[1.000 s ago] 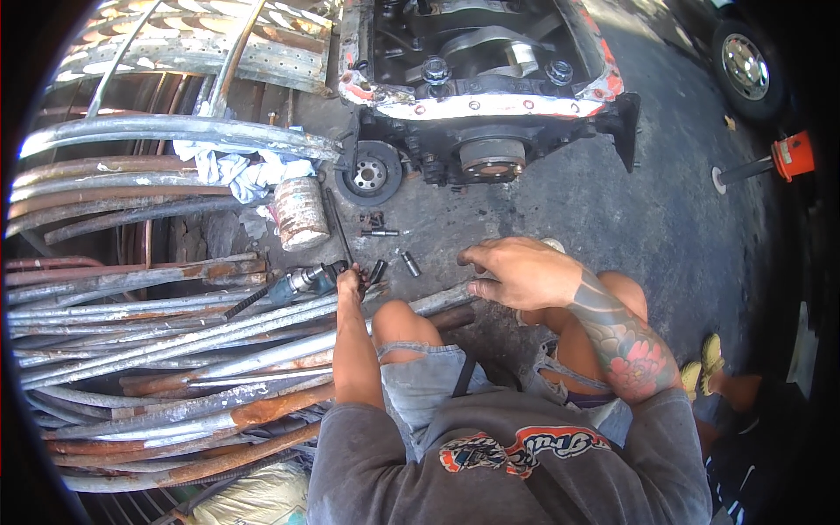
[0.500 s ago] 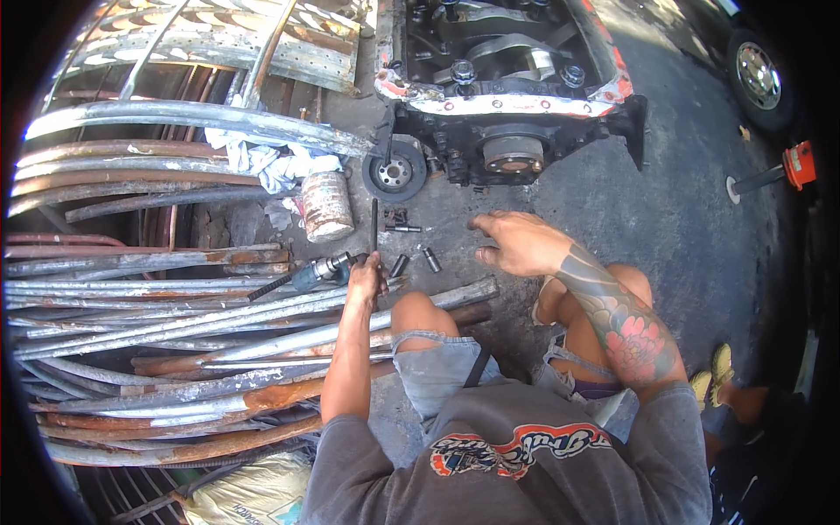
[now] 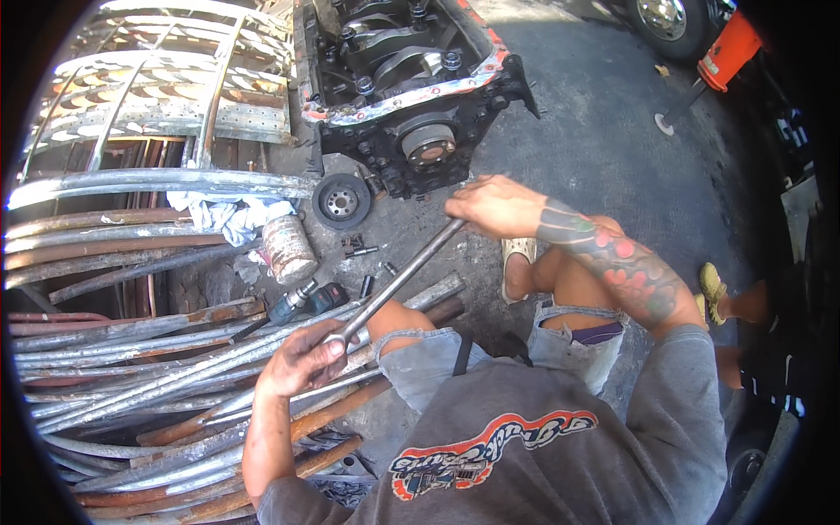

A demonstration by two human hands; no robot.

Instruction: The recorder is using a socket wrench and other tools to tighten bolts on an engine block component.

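Note:
I hold a long steel breaker bar (image 3: 398, 282) slantwise in front of my knees. My left hand (image 3: 306, 354) is closed around its lower left end, where a rounded metal head shows by the thumb. My right hand (image 3: 494, 206) grips the upper right end, in front of the engine block. The engine block (image 3: 420, 92) lies with its crankshaft side up, and a round hub (image 3: 429, 147) faces me. A cordless power tool (image 3: 306, 302) rests on the pipes beyond my left hand. Dark sockets (image 3: 366, 286) and small bolts (image 3: 354, 245) lie on the ground.
Bent metal pipes (image 3: 175, 350) are piled on the left. A rusty can (image 3: 289, 248), white rags (image 3: 232, 214) and a dark pulley wheel (image 3: 341, 201) stand near the block. At the far right are a vehicle wheel (image 3: 661, 17) and a red-orange stand (image 3: 728, 52). Another person's foot (image 3: 714, 284) is at right.
My left hand has brought the bar nearer and tilted it from upright to slanting. My right hand, previously apart, has closed on its far end. The view has shifted, moving the engine left.

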